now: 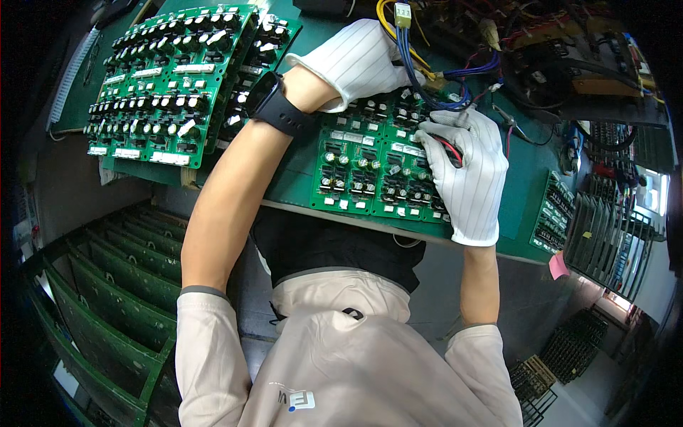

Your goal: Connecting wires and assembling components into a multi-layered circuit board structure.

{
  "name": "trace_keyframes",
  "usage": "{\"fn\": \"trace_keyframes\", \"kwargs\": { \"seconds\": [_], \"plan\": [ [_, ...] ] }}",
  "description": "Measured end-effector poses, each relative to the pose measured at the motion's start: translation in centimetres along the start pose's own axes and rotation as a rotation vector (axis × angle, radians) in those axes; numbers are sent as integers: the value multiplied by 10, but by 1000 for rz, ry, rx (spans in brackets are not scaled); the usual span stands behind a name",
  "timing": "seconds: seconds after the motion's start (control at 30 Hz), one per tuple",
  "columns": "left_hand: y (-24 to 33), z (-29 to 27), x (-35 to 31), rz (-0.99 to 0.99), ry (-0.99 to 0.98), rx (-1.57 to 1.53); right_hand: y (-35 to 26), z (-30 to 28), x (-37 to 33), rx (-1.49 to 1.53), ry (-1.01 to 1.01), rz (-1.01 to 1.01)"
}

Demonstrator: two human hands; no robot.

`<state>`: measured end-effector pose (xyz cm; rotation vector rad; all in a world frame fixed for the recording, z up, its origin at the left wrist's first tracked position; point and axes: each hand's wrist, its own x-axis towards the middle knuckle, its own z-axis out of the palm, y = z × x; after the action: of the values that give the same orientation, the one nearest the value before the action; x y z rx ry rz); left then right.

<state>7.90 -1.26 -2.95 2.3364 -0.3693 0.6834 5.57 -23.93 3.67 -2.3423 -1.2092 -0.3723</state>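
Note:
Both my hands wear white striped gloves. My left hand [359, 62] reaches over the far edge of a green circuit board [348, 171], its fingers curled down beside a bundle of blue and yellow wires [407, 50] with a white connector [403, 15]. What those fingertips grip is hidden. Above the board's right side, my right hand [471, 174] is closed around a red and black wire lead [449, 151]; its tip is out of sight. The board lies flat near the bench's front edge and carries rows of capacitors, black parts and white connectors.
Stacked circuit boards [153, 92] stand at the left of the green bench [284, 186]. Dark equipment with loose cables [548, 78] fills the far right. Another board [553, 213] sits at the right edge, near racks [605, 242]. A green slotted rack [107, 299] stands lower left.

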Motion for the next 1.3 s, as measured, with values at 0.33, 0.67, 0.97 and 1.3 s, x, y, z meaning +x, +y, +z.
{"fn": "trace_keyframes", "kwargs": {
  "seconds": [0.33, 0.67, 0.97, 1.3],
  "plan": [
    [-2, 3, 0, -8, -63, 39, 6, 9, -12, -29, 85, -79],
    [23, -21, 6, -72, -51, -14, 0, -6, -4, -31, -1, -61],
    [5, -16, 0, -75, -131, -43, 3, 9, -4, -17, 58, -84],
    [19, -16, 2, -181, -200, -103, 14, 7, -15, -13, 58, -86]
  ]
}}
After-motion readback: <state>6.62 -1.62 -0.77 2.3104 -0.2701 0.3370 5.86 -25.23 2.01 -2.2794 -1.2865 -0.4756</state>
